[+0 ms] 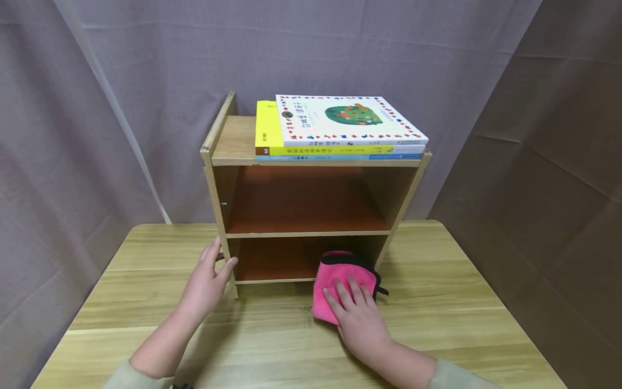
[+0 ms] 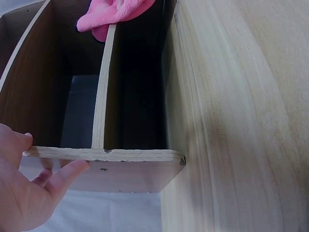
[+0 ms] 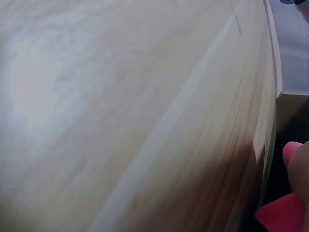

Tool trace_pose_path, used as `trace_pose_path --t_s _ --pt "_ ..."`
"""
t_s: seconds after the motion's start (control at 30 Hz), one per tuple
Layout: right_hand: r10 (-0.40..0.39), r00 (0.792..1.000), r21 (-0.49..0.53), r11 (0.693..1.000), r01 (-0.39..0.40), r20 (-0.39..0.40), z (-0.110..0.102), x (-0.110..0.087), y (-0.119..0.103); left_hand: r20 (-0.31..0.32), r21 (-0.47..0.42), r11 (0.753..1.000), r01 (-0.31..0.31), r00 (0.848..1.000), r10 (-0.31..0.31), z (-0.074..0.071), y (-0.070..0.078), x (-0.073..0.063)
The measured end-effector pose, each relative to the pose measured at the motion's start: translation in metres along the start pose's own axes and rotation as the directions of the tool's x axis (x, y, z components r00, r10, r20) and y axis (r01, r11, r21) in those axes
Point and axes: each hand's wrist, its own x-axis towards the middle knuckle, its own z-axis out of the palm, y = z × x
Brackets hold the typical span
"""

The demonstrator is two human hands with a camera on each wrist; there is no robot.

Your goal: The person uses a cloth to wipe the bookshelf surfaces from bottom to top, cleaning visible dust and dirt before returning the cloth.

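**Pink cloth (image 1: 326, 274) under my right hand (image 1: 362, 321), left hand (image 1: 201, 283) on the side panel (image 1: 218, 216)**

Closest to me, my pale sleeves (image 1: 449, 375) reach in over the wood-grained desk (image 1: 272, 335). My right hand rests on the pink cloth, its fingers nearly straight and a little apart. The cloth, edged in black, lies over the front of the lowest board (image 1: 277, 281), toward its right end. My left thumb and fingers are clamped on the front edge of the left side panel. The bookshelf (image 1: 308, 235) stands on the desk, and books (image 1: 311, 125) lie stacked on top: white uppermost, then yellow, then blue. Greyish curtains (image 1: 311, 54) hang behind.
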Motion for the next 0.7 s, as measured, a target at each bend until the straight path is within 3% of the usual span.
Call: trace_pose_path --t_s 0.37,0.7 --pt "0.005 0.998 -0.020 1.000 -0.006 -0.061 0.006 0.007 -0.010 -0.004 0.000 1.000 -0.007 1.000 0.007 0.000 0.001 0.000" --pt "0.008 0.999 -0.024 1.000 -0.009 -0.053 0.006 0.014 -0.015 -0.016 -0.004 1.000 -0.013 1.000 0.013 0.000 -0.002 0.000"
